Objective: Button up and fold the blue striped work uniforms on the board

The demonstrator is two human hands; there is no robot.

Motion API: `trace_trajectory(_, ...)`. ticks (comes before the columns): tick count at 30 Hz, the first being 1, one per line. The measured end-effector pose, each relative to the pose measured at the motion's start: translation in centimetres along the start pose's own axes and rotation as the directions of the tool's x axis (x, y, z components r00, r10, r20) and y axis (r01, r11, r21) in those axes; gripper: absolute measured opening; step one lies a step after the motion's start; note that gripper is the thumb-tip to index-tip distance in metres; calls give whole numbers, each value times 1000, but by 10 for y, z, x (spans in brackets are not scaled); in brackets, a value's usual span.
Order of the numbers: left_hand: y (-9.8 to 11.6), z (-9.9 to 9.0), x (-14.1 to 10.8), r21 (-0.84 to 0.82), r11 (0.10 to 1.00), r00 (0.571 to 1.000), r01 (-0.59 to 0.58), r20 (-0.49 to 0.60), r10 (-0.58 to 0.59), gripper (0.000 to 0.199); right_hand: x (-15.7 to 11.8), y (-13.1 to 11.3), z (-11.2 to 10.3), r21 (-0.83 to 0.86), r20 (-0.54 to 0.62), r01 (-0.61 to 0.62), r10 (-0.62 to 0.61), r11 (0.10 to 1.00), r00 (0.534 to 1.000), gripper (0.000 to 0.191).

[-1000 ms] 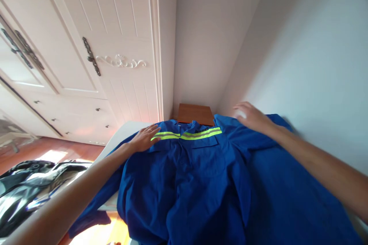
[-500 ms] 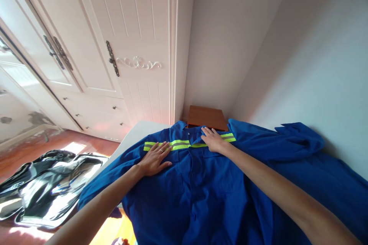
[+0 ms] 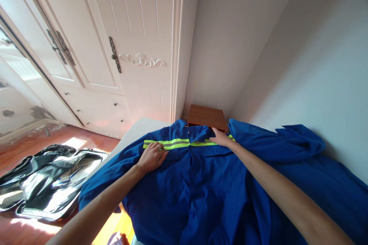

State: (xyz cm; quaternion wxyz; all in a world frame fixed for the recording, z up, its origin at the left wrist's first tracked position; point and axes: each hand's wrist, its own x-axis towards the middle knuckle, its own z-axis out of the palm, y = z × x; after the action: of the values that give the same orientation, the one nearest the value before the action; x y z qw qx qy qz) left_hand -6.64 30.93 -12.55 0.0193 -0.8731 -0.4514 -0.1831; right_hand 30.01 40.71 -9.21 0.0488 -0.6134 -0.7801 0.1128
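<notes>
A blue work jacket (image 3: pixel 172 183) with a yellow-green reflective stripe across the chest lies spread out, front up, its collar at the far end. My left hand (image 3: pixel 152 157) rests on the left part of the stripe, fingers curled into the fabric. Beside the collar, on the right shoulder, my right hand (image 3: pixel 221 138) has its fingers bent round the cloth at the far edge; the fingertips are partly hidden. More blue clothing (image 3: pixel 287 149) lies heaped to the right, against the wall.
White surface (image 3: pixel 143 124) shows under the jacket at the far left. A brown wooden cabinet (image 3: pixel 207 115) stands behind the collar. A white wardrobe (image 3: pixel 143 38) rises at the left, a grey wall (image 3: pixel 316 65) at the right. An open suitcase (image 3: pixel 51 183) lies on the floor.
Both hands lay flatter with fingers spread; now their fingers are curled on the cloth. My right hand has shifted right, off the collar, and the collar's right side is more raised.
</notes>
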Motion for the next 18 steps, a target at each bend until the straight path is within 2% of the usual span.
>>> trace_trajectory(3,3,-3,-2,41,999,998,10,65,-13,51,-12,4,4,50,31,37,-39,998,999,35)
trace_trajectory(5,6,-8,1,36,997,988,63,141,-67,54,-24,3,5,57,35,68,-70,996,997,30)
trace_trajectory(7,11,-17,12,72,980,951,185,238,-197,59,-36,0,6,44,42,98,-100,994,994,28)
trace_trajectory(9,15,-26,32,130,943,898,307,290,-332,62,-48,-3,7,24,52,127,-128,992,990,27)
trace_trajectory(11,20,-32,60,127,916,882,379,250,-400,58,-56,-6,9,5,58,151,-151,989,987,26)
trace_trajectory(13,26,-31,93,43,910,897,413,155,-414,47,-62,-8,11,-9,53,170,-169,985,984,28)
trace_trajectory(15,32,-23,125,-52,894,894,446,87,-440,44,-67,-9,15,-19,31,184,-184,983,983,32)
trace_trajectory(18,40,-1,164,-173,831,848,529,91,-522,57,-70,-8,23,-50,-25,173,-174,984,984,36)
